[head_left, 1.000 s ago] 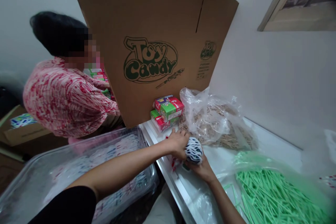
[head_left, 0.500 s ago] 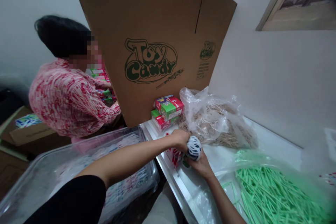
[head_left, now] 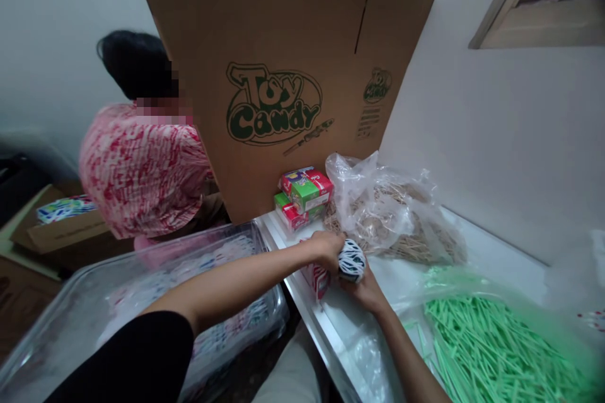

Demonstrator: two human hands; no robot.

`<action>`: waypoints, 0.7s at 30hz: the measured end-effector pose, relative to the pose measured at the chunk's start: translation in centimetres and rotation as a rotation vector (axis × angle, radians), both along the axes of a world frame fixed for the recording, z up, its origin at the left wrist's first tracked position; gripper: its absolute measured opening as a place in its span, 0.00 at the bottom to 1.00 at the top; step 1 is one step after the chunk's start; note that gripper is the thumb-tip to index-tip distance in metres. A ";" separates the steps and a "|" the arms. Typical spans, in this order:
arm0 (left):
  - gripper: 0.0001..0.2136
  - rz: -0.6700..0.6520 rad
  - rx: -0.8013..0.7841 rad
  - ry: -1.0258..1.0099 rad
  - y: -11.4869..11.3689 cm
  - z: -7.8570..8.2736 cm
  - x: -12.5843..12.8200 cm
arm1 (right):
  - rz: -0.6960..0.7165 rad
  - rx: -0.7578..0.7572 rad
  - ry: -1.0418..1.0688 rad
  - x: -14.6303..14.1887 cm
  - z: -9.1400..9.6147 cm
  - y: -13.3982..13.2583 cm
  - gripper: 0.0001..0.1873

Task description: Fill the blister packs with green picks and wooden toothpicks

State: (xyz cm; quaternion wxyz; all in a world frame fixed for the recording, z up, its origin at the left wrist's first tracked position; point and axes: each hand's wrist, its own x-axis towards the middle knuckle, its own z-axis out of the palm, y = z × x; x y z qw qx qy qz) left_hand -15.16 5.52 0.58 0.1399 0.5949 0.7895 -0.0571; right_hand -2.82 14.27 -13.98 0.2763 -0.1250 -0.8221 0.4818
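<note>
Between my two hands is a bundle of white strands (head_left: 352, 259) with dark gaps, its rounded end facing me. The fingers of my left hand (head_left: 327, 248) are closed round its left side. From below and the right, my right hand (head_left: 362, 289) grips it, most of its fingers hidden behind the bundle. A red-and-white patterned box (head_left: 317, 279) lies just under my left hand, partly covered by it. Beyond the hands, small red-and-green candy boxes (head_left: 309, 187) are stacked on the white table (head_left: 340, 327).
A tall cardboard box (head_left: 265, 176) stands behind. Clear bags hold brown paper sticks (head_left: 425, 242) and green sticks (head_left: 501, 346). At left, a clear plastic tub (head_left: 70, 308) contains white, blue and red strands. A co-worker (head_left: 142, 164) in a pink-and-white top bends beside the cardboard box.
The co-worker has shifted right, their hands now hidden by the cardboard box. My hands keep hold of the bundle, turned slightly. The view has moved a little.
</note>
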 end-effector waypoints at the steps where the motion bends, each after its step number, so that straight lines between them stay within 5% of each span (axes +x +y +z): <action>1: 0.31 0.000 0.005 0.010 0.1 0.2 0.0 | -0.020 0.009 -0.018 -0.1 0.1 0.0 0.41; 5: 0.21 0.006 0.029 0.029 0.1 0.9 0.0 | -0.109 0.026 -0.047 -0.3 0.8 0.0 0.32; 10: 0.29 0.026 0.037 0.019 -0.1 0.5 0.6 | -0.107 0.041 -0.073 0.1 0.9 -0.3 0.31; 14: 0.25 0.035 0.065 0.010 -1.2 1.0 0.5 | -0.104 0.086 -0.086 0.1 2.3 -0.6 0.32; 17: 0.23 0.049 0.133 0.019 -3.9 3.3 -1.0 | -0.058 0.176 -0.055 -1.4 5.5 -1.5 0.37; 21: 0.23 0.129 0.209 0.030 -10.4 7.0 -3.9 | 0.079 0.311 0.030 -5.3 9.6 -5.7 0.48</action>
